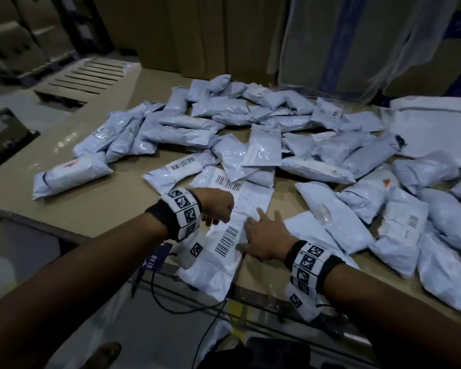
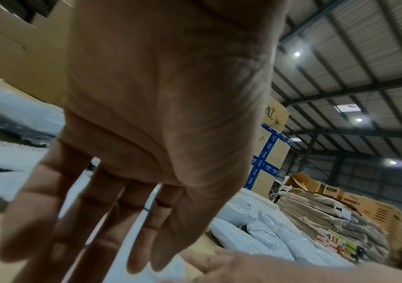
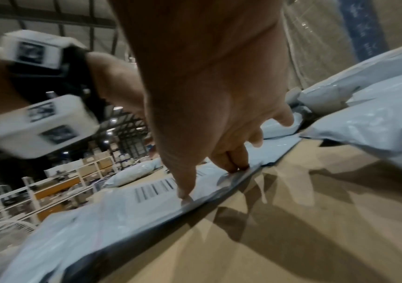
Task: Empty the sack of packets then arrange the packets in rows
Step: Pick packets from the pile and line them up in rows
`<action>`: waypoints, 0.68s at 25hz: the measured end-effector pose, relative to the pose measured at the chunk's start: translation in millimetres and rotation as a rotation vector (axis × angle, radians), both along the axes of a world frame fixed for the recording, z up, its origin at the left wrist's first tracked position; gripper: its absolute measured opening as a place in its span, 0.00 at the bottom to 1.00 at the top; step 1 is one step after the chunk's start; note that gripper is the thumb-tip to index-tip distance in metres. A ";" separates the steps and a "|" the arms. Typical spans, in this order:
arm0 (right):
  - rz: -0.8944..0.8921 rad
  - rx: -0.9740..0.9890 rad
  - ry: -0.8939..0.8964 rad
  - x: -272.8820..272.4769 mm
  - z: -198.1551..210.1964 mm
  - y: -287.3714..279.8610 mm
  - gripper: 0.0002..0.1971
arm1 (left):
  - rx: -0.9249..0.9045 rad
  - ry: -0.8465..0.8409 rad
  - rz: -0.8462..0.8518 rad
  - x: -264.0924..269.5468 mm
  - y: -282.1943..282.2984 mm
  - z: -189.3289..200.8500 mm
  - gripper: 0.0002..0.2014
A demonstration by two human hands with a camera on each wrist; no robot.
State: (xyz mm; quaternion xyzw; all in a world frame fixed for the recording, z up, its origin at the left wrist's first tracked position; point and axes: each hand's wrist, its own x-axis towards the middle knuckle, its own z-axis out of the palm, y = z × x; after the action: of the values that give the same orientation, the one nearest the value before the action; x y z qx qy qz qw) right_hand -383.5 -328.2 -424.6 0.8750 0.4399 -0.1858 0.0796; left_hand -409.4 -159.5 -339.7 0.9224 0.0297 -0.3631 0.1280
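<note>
Several pale blue and white packets (image 1: pixel 250 121) lie scattered over the tan table (image 1: pixel 104 203). A long white packet with barcodes (image 1: pixel 224 243) lies at the front, its near end hanging over the table edge. My left hand (image 1: pixel 217 209) hovers over this packet's left side, and the left wrist view shows its fingers (image 2: pixel 103 220) straight and holding nothing. My right hand (image 1: pixel 261 233) rests spread on the packet's right edge. There the thumb and fingertips (image 3: pixel 234 164) press the packet (image 3: pixel 146 189) onto the table (image 3: pixel 292 210). The flattened white sack (image 1: pixel 437 123) lies at the back right.
More packets (image 1: pixel 399 235) crowd the right side of the table, and one lies alone at the left (image 1: pixel 69 177). Tall cardboard boxes (image 1: pixel 197 35) and plastic-wrapped boxes (image 1: pixel 357 43) stand behind. A slatted pallet (image 1: pixel 85 75) sits back left. A black cable (image 1: pixel 171 302) hangs below the front edge.
</note>
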 end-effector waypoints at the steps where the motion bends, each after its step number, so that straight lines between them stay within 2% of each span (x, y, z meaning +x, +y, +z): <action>1: -0.065 -0.006 0.026 5.6 -4.2 -1.0 0.43 | -0.004 -0.005 -0.023 -8.9 2.1 -4.2 0.11; 4: -0.123 0.051 0.046 13.3 -7.4 -10.4 0.38 | 0.029 -0.057 -0.151 -41.9 1.6 -26.4 0.21; 7: -0.125 0.155 -0.048 11.5 1.1 -21.9 0.32 | 0.031 -0.147 -0.164 -73.9 -4.5 -57.6 0.33; 10: -0.246 0.233 -0.049 10.7 6.5 -41.4 0.31 | 0.130 -0.231 -0.175 -83.4 -13.7 -88.2 0.41; 13: -0.364 0.308 -0.082 5.2 7.0 -69.8 0.30 | 0.203 -0.356 -0.120 -76.2 -27.3 -112.4 0.40; 15: -0.438 0.340 -0.091 -2.3 7.8 -90.4 0.35 | 0.201 -0.419 -0.057 -71.5 -37.2 -118.6 0.38; 17: -0.511 0.331 -0.097 -14.6 9.1 -113.4 0.34 | 0.218 -0.440 0.001 -75.7 -52.3 -116.5 0.37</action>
State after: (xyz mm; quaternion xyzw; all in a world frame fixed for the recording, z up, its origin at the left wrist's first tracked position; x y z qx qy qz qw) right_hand -398.1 -441.6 -415.6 0.9662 0.2258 -0.0836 -0.0926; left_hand -485.1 -211.8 -456.2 0.9877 0.0403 -0.1480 0.0312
